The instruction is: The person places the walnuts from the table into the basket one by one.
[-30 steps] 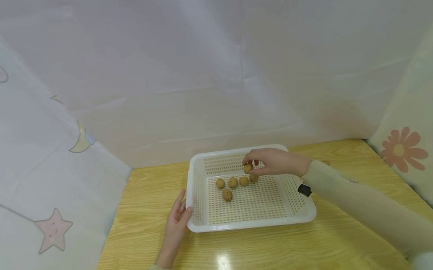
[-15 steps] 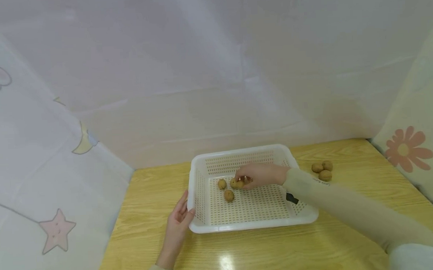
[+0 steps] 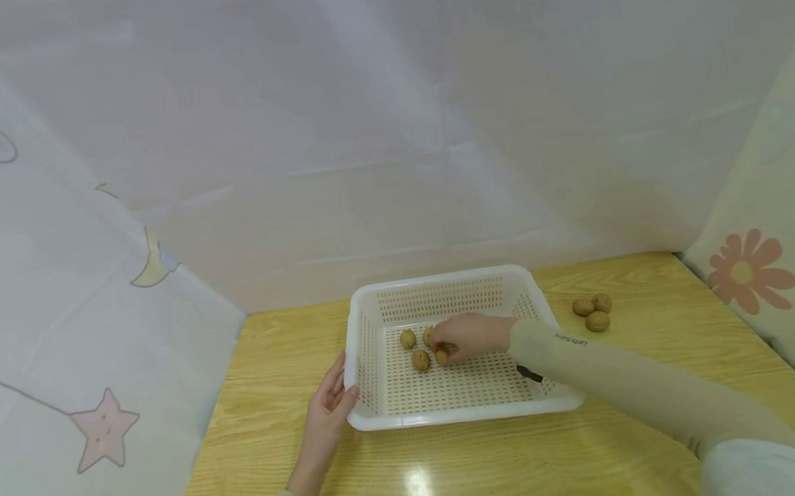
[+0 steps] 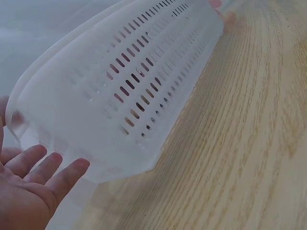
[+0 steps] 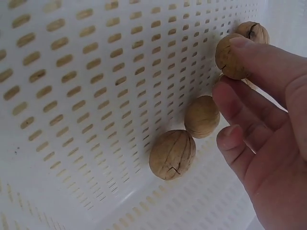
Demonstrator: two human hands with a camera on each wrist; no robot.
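A white plastic basket (image 3: 471,415) with slotted walls stands on the wooden table. My left hand (image 3: 325,410) holds its left rim, thumb over the edge and fingers against the outer wall; in the left wrist view those fingers (image 4: 62,175) lie nearly straight. Inside the basket, my right hand (image 3: 471,336) pinches a walnut (image 5: 231,57) between thumb and fingers, low over the slotted floor. Close by on that floor are a cracked walnut (image 3: 420,360), another walnut (image 3: 408,339) and one (image 3: 429,337) partly behind the fingertips. The hand may hide more.
Three walnuts (image 3: 597,321) sit in a small cluster on the wooden table (image 3: 513,465), right of the basket. Pale printed sheets (image 3: 394,167) rise behind the table and on both sides.
My right hand has come down from the basket's back into its middle, leftward and nearer me. The walnuts on the table, mostly covered by the arm before, now show. The left hand stays put.
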